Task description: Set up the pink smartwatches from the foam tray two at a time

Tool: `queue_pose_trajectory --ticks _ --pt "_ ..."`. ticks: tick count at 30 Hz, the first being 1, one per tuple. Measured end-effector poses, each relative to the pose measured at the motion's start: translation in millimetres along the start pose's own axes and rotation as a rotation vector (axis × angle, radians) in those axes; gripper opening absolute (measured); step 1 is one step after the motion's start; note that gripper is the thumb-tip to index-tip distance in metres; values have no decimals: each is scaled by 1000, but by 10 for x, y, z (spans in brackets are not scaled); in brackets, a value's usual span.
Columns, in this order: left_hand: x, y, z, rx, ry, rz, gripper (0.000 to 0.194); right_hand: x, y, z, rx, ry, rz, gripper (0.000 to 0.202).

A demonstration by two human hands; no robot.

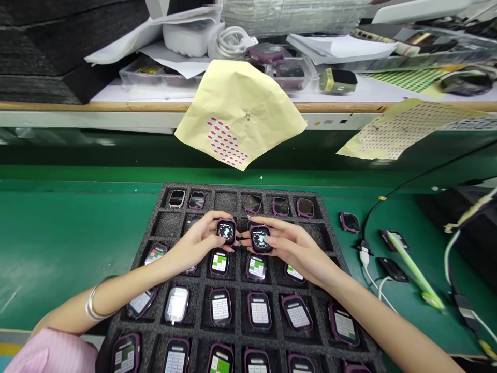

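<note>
My left hand (213,230) is closed on a purple smartwatch body (226,231) without a strap, its screen lit with a watch face. A matching smartwatch (260,239) is held in my right hand (277,237), its screen lit as well. The two watches are side by side, a small gap between them, above a black foam tray (237,286). Each thumb lies on or near the screen of its watch. Below them, more purple watches (220,306) sit in the tray's square pockets, many with white or green-and-white screens. Dark-screened watches (280,206) lie in the back row.
On the green bench (77,228), right of the tray, are loose watches (350,222), a light-green pen-like stick (417,272) and cables (365,256). A shelf edge (128,107) crosses behind, with yellow sticker sheets (243,103) hanging from it. Papers, boxes and a coiled white cable (233,42) crowd the shelf.
</note>
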State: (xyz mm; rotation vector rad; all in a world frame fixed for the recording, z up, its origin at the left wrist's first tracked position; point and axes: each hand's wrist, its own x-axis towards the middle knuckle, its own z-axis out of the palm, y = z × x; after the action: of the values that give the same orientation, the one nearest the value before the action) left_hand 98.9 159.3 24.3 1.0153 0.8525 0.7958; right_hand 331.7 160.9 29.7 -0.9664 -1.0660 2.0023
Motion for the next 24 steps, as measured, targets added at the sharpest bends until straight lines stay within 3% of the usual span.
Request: queue_pose_trajectory --ticks 8,16,24 --pt "-13 -35 5 17 -51 12 37 -3 41 -17 -164 19 -72 42" --pt "-22 -24 15 69 -67 3 38 -16 32 5 -141 0 -97 39" --pt "-37 -96 16 351 1 106 36 -56 6 50 -69 -116 2 47"
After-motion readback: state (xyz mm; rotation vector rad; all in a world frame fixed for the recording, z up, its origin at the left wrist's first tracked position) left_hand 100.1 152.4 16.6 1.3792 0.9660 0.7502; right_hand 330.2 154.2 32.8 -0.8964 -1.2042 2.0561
